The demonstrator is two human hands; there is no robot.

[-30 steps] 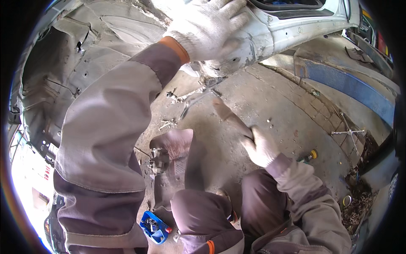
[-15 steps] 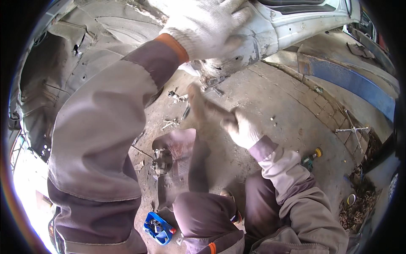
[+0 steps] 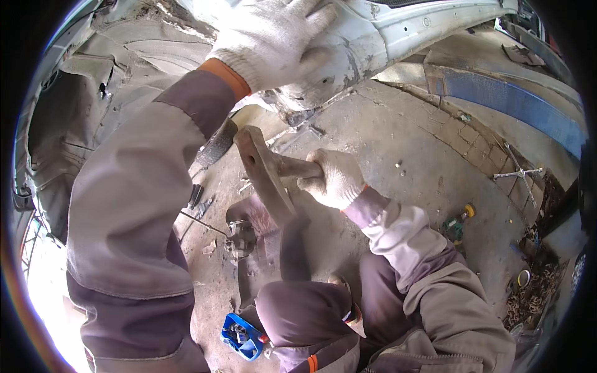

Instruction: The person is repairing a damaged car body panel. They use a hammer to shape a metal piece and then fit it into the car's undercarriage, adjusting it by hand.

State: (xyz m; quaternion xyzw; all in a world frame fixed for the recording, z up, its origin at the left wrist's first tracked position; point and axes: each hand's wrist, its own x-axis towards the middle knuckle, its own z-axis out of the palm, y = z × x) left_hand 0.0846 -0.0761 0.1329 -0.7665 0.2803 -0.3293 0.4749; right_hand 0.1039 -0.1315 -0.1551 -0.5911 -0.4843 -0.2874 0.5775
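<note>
Basically, right hand (image 3: pixel 336 177), gloved, fingers wrapped tight round the handle of a hammer-like tool (image 3: pixel 264 174); tool is up in front of the knees, between the hand and the left sleeve, its long head slanting down toward the lap side. Left hand (image 3: pixel 267 40), also gloved, is spread open, palm down on the white car body (image 3: pixel 404 37), gripping nothing that shows; its underside is hidden. Main risk: a stray swing catching the left hand or forearm, since both sit close to the tool head; a mistimed stroke or poor view past the sleeve would do it. Knit gloves could also let the handle slip if the grip loosens. Left palm might skid on the worn paint if too much weight goes on it, tipping the person forward. Below, a bent brown sheet (image 3: pixel 270 248) and a metal part (image 3: pixel 241 239) lie near the knees; a low stroke could clip either and glance toward the legs. Further out, a blue tray (image 3: pixel 252 353) of small bits is just beside the left knee, easy to kick if the foot shifts. Cross-shaped wrench (image 3: pixel 518 173) and blue beam (image 3: pixel 516 109) lie well apart at right, low risk.
</note>
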